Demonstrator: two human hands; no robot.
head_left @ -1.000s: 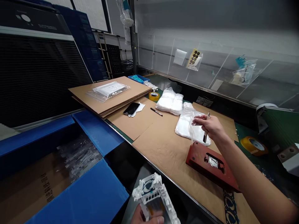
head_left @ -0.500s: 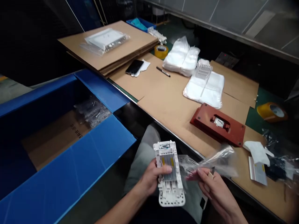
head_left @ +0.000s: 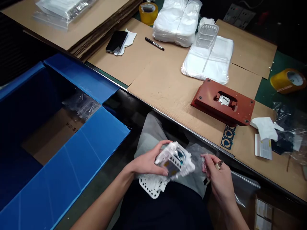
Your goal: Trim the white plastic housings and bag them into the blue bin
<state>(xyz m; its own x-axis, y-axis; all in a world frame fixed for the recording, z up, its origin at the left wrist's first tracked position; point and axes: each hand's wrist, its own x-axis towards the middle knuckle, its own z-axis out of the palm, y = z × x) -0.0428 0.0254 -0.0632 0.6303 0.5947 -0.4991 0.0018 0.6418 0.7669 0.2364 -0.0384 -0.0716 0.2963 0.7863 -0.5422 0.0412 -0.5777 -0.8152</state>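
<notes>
My left hand (head_left: 146, 161) grips a white plastic part (head_left: 175, 158) over my lap, its fingers wrapped round the part's left side. Another white perforated piece (head_left: 151, 185) shows just below it. My right hand (head_left: 217, 174) is closed on the mouth of a clear plastic bag (head_left: 199, 156) right beside the part, with a thin pen-like tool tucked between its fingers. The part's end sits at the bag's opening.
A red fixture block (head_left: 223, 102) lies on the cardboard-covered bench (head_left: 165, 86). Behind it are stacks of white bags (head_left: 208, 60), a clear tray (head_left: 206, 35), a pen (head_left: 154, 43), a phone (head_left: 116, 41) and tape rolls (head_left: 287, 80). An open blue box (head_left: 79, 159) stands at my left.
My head tilted further down. My right hand came from the bag stack to my lap with a bag. The white part has turned sideways toward the bag.
</notes>
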